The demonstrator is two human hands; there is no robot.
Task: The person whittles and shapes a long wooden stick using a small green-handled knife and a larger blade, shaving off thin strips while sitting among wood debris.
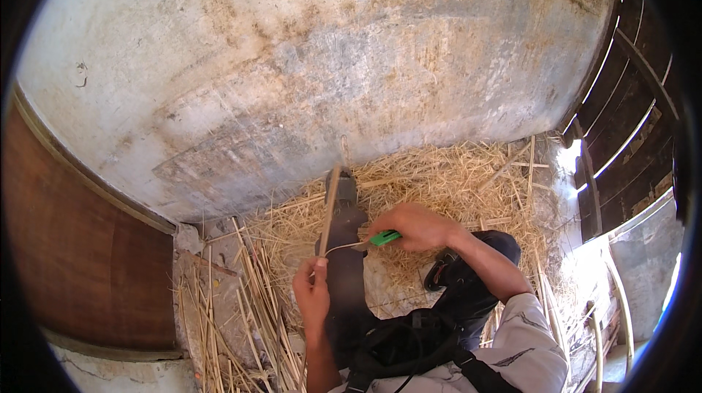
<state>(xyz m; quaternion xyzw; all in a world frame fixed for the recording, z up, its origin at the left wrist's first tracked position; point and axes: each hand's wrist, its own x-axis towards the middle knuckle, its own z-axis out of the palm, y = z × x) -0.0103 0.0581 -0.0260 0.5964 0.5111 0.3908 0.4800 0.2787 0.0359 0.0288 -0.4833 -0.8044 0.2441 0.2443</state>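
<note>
The left hand [312, 293], thumb and fingers pressed together, pinches the lower end of a long, flat, tan wood-like strip [330, 209] pointing to twelve o'clock; at that hand's two o'clock, the right hand [420, 226] is wrapped around a green-handled knife [385, 238]; dry yellow straw [457, 174] lies beyond.

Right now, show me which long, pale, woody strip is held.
The strip gripped in the left hand, left of the green-handled knife; the other strips lie loose, unheld.
</note>
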